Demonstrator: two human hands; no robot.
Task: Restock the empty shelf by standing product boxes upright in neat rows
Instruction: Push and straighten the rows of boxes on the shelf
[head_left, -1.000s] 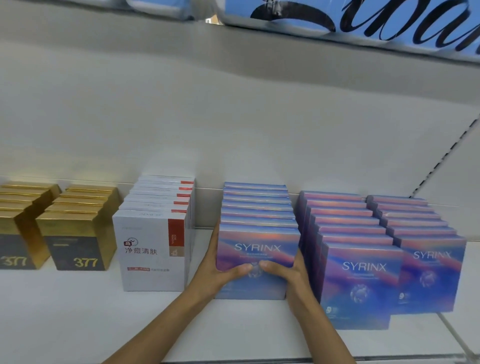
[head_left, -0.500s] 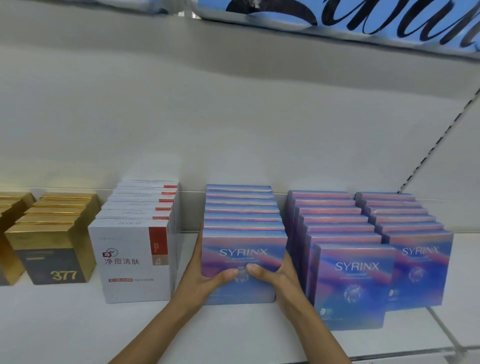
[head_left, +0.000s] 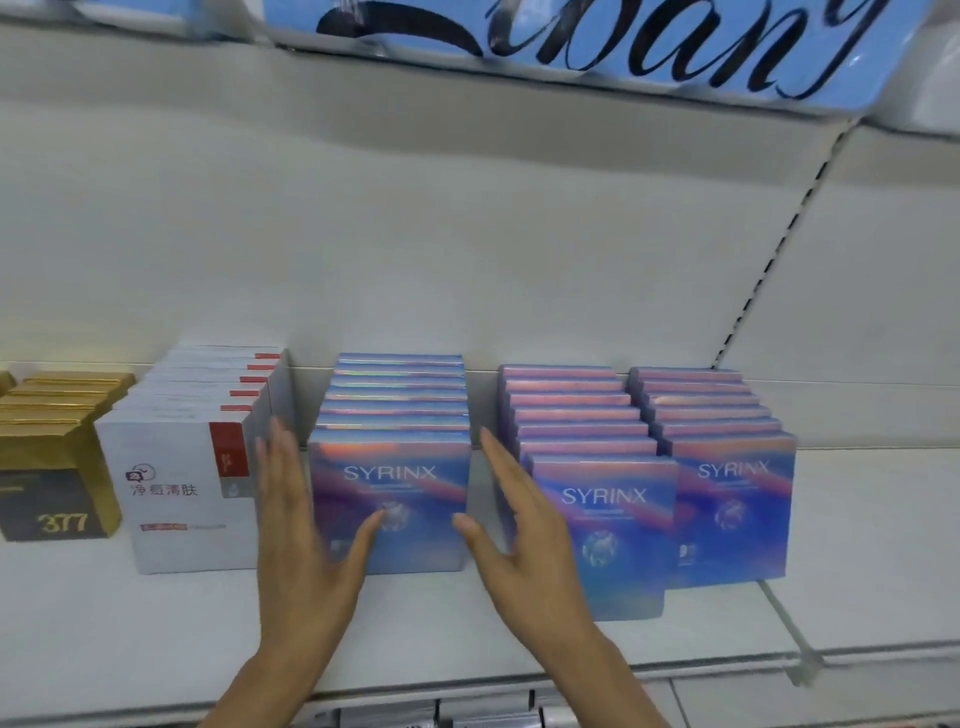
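- Your L hand (head_left: 296, 525): fingers straight, released, nothing held. Palm faces the L side of the SYRINX row (head_left: 395, 415); thumb tip lies on the front box (head_left: 389, 506) face, near its round emblem. Whether the fingers touch the row's side – can't tell, motion blur.
- Your R hand (head_left: 519, 530): fingers straight, spread, released, nothing held. Sits at 3 o'clock of the front box, in the gap to the next row. Thumb tip at the box's R edge, contact unclear.
- Front box stands upright, label fwd, on the white shelf (head_left: 156, 634), boxes behind it filed back toward the rear wall (head_left: 415, 260). Row sits approx at frame centre.
- At 3 o'clock of that row: 2nd SYRINX row (head_left: 597, 535), upright; its front box stands further fwd than the centre one. Just beside it, again at 3 o'clock, 3rd SYRINX row (head_left: 732, 499), upright, the two rows touching or nearly so.
- At 9 o'clock of your L hand: white boxes (head_left: 182, 493) w/ red panel, upright row, just beside the hand.
- Further at 9 o'clock: gold boxes (head_left: 57, 467) marked 377, partly cut by the frame edge.
- At 12 o'clock, above everything: blue sign (head_left: 597, 47) w/ black script on the upper shelf edge.
- Slotted upright strip (head_left: 769, 254) runs diagonally at approx 2 o'clock on the rear wall.
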